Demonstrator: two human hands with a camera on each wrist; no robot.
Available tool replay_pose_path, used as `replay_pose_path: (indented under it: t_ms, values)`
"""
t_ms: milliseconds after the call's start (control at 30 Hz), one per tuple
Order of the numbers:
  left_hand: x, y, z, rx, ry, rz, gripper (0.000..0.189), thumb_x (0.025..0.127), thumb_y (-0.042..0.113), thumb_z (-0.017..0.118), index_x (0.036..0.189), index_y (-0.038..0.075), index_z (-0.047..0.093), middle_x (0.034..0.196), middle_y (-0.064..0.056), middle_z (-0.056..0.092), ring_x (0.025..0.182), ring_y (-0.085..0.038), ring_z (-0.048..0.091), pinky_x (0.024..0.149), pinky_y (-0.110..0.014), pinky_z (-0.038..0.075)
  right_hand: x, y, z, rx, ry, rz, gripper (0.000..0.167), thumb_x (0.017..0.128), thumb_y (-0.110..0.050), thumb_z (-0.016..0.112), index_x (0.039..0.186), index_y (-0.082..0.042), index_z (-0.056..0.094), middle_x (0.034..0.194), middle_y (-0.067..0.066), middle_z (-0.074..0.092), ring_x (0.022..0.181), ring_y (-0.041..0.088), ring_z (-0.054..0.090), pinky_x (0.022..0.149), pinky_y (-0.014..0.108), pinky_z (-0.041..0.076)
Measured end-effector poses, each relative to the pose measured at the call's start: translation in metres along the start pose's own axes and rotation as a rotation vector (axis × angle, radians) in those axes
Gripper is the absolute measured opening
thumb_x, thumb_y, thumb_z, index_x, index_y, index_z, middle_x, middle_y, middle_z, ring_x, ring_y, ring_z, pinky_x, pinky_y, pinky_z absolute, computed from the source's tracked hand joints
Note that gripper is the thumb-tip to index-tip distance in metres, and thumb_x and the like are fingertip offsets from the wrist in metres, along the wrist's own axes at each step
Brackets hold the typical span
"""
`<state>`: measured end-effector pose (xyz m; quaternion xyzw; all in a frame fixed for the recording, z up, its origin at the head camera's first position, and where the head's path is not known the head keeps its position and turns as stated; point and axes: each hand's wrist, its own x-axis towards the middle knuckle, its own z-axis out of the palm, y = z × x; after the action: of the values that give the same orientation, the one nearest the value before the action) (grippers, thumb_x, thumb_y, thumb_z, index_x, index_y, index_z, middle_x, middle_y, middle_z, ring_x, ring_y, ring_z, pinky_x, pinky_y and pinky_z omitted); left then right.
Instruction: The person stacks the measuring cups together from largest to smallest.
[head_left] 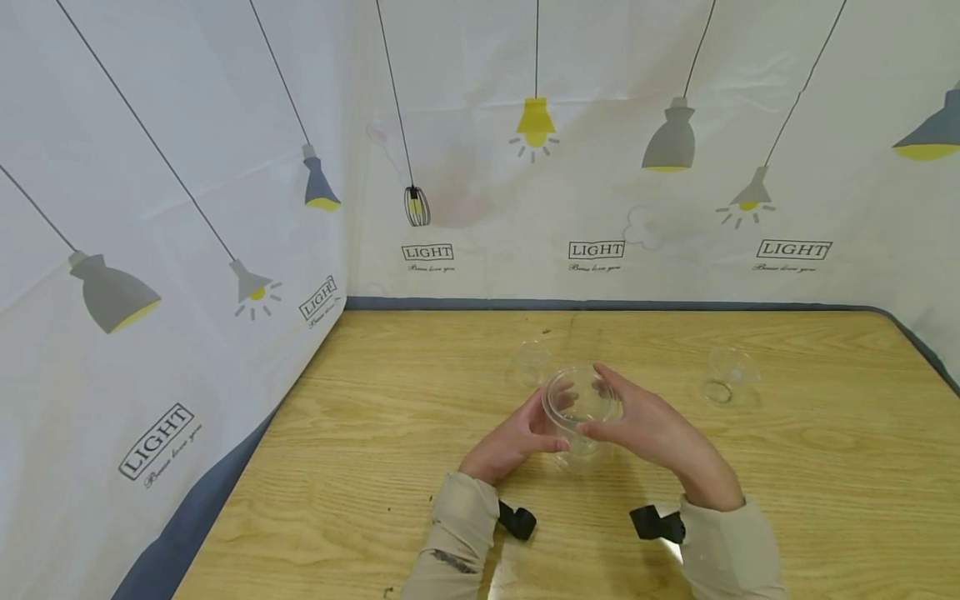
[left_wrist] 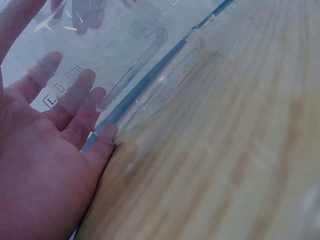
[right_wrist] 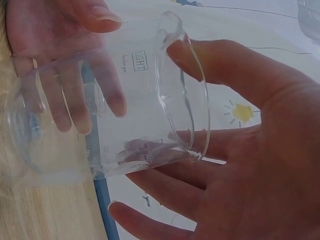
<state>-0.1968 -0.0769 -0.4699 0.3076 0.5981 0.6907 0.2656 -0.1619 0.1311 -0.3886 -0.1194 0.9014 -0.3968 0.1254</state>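
A clear glass beaker (head_left: 583, 400) with printed graduations stands between my two hands above the middle of the wooden table; whether its base touches the wood I cannot tell. My right hand (head_left: 645, 423) grips it near the rim, thumb on the near side and fingers round the far side. From the left, my left hand (head_left: 517, 437) holds the beaker's wall between thumb and fingers. In the right wrist view the left fingers (right_wrist: 75, 100) show through the glass (right_wrist: 135, 100). The left wrist view shows the left palm (left_wrist: 45, 150) beside the clear wall.
Behind the beaker, slightly left, stands another clear glass vessel (head_left: 532, 360). A further clear vessel (head_left: 731, 379) is at the back right. Both are faint against the wood. A white curtain (head_left: 480, 167) printed with lamps encloses the table (head_left: 337, 467) at the back and left.
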Motion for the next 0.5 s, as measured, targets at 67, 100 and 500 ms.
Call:
replay_pose_path:
  t_ms: [67, 100, 500]
  values:
    - [-0.0001, -0.0007, -0.0001, -0.010, 0.001, 0.000, 0.083, 0.082, 0.014, 0.065, 0.144, 0.024, 0.012, 0.146, -0.010, 0.018, 0.134, -0.022, 0.015, 0.100, -0.032, 0.028, -0.0001, 0.0000, 0.0001, -0.005, -0.002, 0.003, 0.095, 0.073, -0.052, 0.065, 0.143, -0.011, 0.016, 0.136, 0.017, 0.038, 0.119, 0.035, 0.039, 0.087, 0.053, 0.037]
    - [0.0000, -0.0010, -0.0002, -0.018, 0.000, 0.002, 0.083, 0.081, 0.014, 0.065, 0.144, 0.025, 0.012, 0.146, -0.010, 0.018, 0.134, -0.023, 0.014, 0.100, -0.032, 0.028, -0.0001, -0.0001, 0.0001, -0.008, -0.002, 0.003, 0.096, 0.073, -0.053, 0.065, 0.143, -0.011, 0.016, 0.136, 0.017, 0.037, 0.119, 0.035, 0.039, 0.087, 0.053, 0.037]
    - [-0.0005, -0.0022, 0.0012, -0.056, 0.014, 0.020, 0.082, 0.081, 0.012, 0.065, 0.142, 0.032, 0.014, 0.147, -0.010, 0.015, 0.134, -0.024, 0.012, 0.099, -0.031, 0.030, -0.0016, -0.0033, -0.0010, -0.019, -0.005, 0.006, 0.093, 0.075, -0.050, 0.065, 0.143, -0.010, 0.017, 0.135, 0.017, 0.038, 0.117, 0.035, 0.042, 0.085, 0.051, 0.039]
